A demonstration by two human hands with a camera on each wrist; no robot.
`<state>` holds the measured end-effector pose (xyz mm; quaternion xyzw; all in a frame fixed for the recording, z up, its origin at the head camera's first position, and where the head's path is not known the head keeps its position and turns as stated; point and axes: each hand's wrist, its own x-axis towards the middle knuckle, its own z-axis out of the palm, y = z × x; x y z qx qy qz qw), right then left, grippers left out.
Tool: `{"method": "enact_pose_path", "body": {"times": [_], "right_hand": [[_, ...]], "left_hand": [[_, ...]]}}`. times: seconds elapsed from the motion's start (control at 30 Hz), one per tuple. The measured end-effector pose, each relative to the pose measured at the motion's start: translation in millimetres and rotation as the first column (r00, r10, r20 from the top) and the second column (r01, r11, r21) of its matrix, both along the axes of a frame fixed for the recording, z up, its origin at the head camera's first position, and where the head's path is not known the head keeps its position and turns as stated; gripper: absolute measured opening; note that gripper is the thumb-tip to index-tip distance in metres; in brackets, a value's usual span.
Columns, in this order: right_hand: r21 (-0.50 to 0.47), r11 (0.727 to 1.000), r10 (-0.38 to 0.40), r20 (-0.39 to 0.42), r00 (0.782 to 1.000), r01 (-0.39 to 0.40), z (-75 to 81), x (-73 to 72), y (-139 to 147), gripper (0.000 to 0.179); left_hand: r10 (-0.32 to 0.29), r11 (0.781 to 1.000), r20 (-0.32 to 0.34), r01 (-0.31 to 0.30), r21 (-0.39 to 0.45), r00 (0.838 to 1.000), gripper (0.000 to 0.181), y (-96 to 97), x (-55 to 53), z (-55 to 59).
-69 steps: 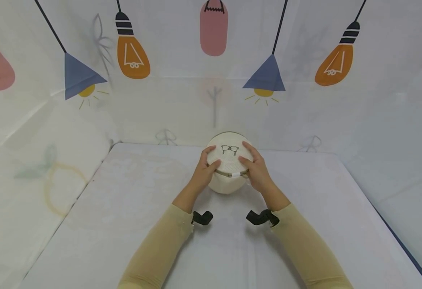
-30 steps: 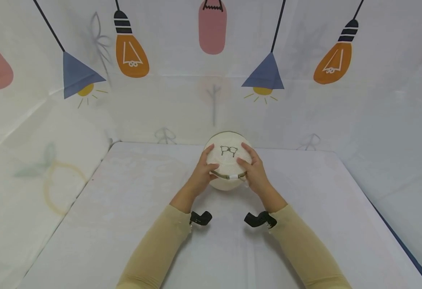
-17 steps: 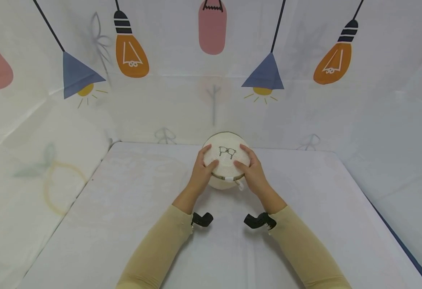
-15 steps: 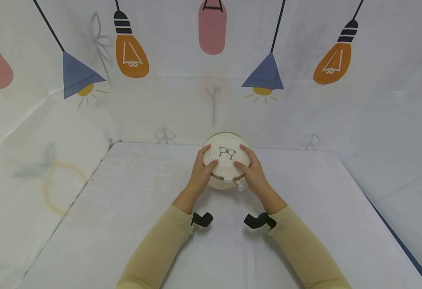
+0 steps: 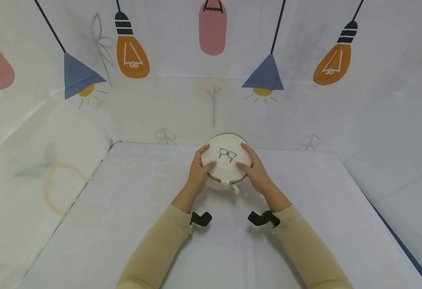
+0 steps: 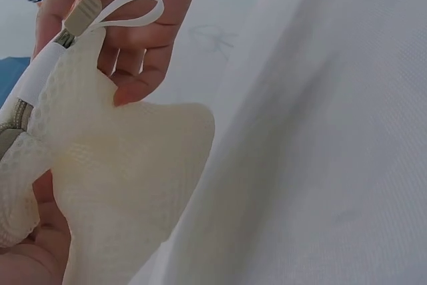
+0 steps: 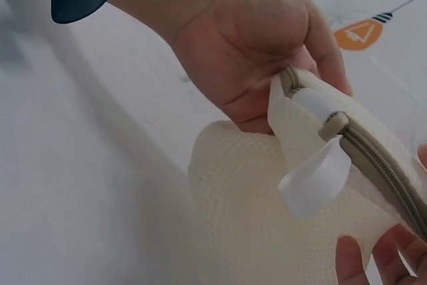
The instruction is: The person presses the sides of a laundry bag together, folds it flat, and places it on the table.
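Observation:
A round cream mesh laundry bag [image 5: 226, 164] with a black glasses drawing on its face is held between both hands over the far part of the table. My left hand [image 5: 197, 172] grips its left side, thumb on the face. My right hand [image 5: 257, 173] holds the right side the same way. Along the near rim runs a zipper [image 7: 380, 168] with a white tab, a beige slider and a white ribbon loop [image 6: 137, 8]. Soft mesh bulges below the rim in both wrist views. What is inside the bag is hidden.
A white-covered table [image 5: 142, 241] reaches back to a white cloth wall [image 5: 182, 104] printed with lamps and bulbs. Black wrist mounts [image 5: 201, 219] jut inward from the tan sleeves.
Both hands have turned the bag a little clockwise and tipped its face more toward me. The zipper tab has moved left, and the ribbon loop now hangs below the rim.

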<state>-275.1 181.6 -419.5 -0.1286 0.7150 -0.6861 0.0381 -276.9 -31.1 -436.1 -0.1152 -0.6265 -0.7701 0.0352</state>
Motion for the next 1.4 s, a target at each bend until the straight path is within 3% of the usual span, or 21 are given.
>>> {"method": "enact_pose_path", "body": {"times": [0.47,0.83,1.1,1.4], "right_hand": [[0.021,0.991,0.135,0.007,0.991,-0.135,3.6,-9.1,17.0,0.074],[0.011,0.988,0.155,0.047,0.987,-0.156,5.6,-11.6,22.3,0.071],[-0.094,0.979,0.185,0.047,0.982,-0.180,3.9,-9.7,22.9,0.071],[-0.275,0.941,0.226,0.082,0.971,-0.196,-1.6,-6.2,19.9,0.071]], "left_hand": [[-0.068,0.991,-0.001,0.067,0.115,0.998,0.064,-2.1,-0.1,-1.7],[-0.128,0.978,-0.001,0.126,0.167,0.992,0.062,-1.3,-0.2,-4.1],[-0.191,0.961,0.030,0.181,0.210,0.981,0.063,-1.7,0.0,-5.5],[-0.213,0.965,0.055,0.201,0.170,0.975,0.063,-2.3,-0.1,-5.8]]}}
